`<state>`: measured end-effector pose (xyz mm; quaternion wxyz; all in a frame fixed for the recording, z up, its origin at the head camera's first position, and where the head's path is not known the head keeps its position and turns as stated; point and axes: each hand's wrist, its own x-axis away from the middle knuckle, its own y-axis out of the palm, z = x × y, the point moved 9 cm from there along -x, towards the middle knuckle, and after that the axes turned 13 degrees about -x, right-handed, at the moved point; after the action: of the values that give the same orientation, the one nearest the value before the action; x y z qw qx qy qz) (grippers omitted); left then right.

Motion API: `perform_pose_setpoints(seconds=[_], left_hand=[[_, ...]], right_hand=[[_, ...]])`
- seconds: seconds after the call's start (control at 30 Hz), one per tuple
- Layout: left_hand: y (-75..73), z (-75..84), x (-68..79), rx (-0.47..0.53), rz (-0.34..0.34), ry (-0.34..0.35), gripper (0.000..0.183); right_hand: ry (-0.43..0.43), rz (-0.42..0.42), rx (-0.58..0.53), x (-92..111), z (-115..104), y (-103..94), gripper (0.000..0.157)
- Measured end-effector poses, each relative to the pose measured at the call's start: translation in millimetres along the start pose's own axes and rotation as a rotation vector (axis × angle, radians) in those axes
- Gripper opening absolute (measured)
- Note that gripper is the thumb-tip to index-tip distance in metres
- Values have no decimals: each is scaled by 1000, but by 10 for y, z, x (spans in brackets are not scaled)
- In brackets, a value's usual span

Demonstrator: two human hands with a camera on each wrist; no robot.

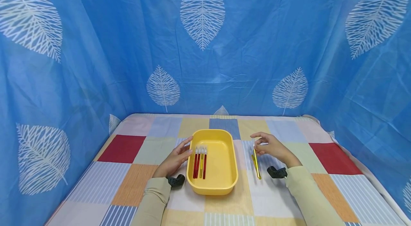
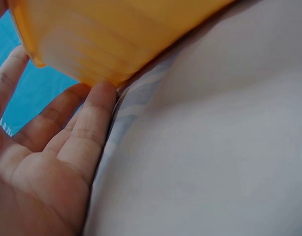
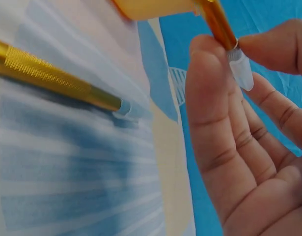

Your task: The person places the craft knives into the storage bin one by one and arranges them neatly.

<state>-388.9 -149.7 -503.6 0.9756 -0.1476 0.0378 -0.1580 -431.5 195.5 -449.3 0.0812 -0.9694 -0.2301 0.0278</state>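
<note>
My left hand (image 1: pixel 174 157) rests its fingers on the left rim and outer wall of a yellow plastic tray (image 1: pixel 235 176); in the left wrist view the fingers (image 2: pixel 94 113) look fairly straight against the wall. Inside, along the left side, red craft knives (image 1: pixel 195 167) and a gold craft knife (image 1: pixel 201 168) lie side by side, clear caps facing away. Right of the tray, my right hand (image 1: pixel 272 148) pinches another gold craft knife (image 3: pixel 220 24) near its translucent cap, between thumb and finger. A further gold craft knife (image 3: pixel 52 73) lies on the cloth below that hand.
A patchwork cloth (image 1: pixel 144 208) covers the table. Blue leaf-patterned curtains (image 1: pixel 250 76) stand behind and on both sides. Each wrist wears a black device, one of them a wrist camera (image 1: pixel 277 172) on the right arm.
</note>
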Motion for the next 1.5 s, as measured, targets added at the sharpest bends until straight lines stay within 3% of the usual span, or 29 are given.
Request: perform_pose_setpoints(seconds=[0.97, 1.5], left_hand=[[-9, 10, -5, 12, 4, -12, 70], [-1, -13, -16, 2, -7, 2, 68]], right_hand=[[-103, -121, -47, -62, -417, 383, 52], [-107, -138, -70, -149, -542, 585, 52]])
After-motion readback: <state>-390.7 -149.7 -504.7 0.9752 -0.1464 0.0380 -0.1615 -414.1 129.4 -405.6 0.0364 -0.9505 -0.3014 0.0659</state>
